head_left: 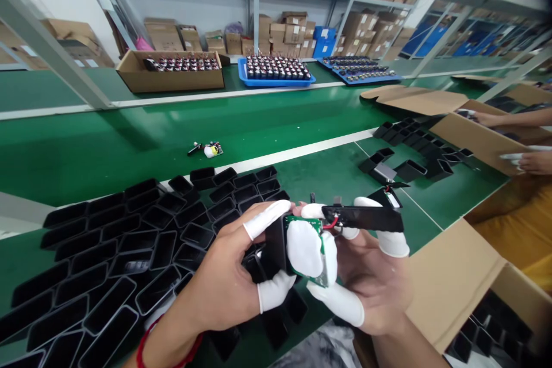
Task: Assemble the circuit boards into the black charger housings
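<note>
My left hand (228, 276), with white finger cots, grips a black plastic shell (275, 244) and presses a green circuit board (319, 253) at its open end. My right hand (371, 282), also in finger cots, holds the same board and a flat black cover piece (366, 217) joined to it by a red wire (332, 223). Both hands meet low in the middle of the view, above the green bench.
Several empty black shells (129, 247) lie in rows at the left. More shells (414, 149) lie at the right by an open carton (470, 132), where another person's hands (535, 161) work. A loose board (211, 150) lies on the belt. Trays of parts (276, 69) line the far side. A carton (457, 287) stands at my right.
</note>
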Action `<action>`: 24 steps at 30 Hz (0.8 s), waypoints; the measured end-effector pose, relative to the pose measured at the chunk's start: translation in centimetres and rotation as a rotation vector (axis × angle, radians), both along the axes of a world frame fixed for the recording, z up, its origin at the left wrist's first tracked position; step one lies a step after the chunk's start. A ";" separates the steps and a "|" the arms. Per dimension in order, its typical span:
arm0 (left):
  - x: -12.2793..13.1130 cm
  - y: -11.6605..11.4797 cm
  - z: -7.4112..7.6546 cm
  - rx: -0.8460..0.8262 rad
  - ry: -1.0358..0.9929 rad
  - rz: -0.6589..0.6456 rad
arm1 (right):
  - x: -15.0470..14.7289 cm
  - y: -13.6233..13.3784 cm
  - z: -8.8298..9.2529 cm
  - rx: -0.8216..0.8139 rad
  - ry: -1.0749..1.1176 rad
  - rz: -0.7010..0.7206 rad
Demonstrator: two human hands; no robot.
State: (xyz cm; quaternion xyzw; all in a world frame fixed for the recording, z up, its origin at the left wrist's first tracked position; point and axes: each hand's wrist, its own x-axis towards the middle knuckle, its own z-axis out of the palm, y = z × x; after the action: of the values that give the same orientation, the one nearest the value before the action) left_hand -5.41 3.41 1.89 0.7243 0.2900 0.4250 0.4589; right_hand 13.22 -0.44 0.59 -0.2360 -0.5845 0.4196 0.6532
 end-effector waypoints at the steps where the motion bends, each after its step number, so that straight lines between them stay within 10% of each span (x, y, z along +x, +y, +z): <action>1: 0.0 0.0 0.0 -0.001 0.003 -0.002 | 0.0 0.0 0.1 0.007 -0.007 0.009; 24: 0.2 0.2 0.2 0.053 -0.023 -0.006 | 0.4 -0.2 -0.3 -0.007 -0.132 -0.005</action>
State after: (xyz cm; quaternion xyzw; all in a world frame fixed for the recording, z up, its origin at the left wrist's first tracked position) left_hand -5.19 3.57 2.09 0.7321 0.2711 0.4398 0.4440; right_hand 13.65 -0.62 0.28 -0.2669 -0.6241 0.4034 0.6136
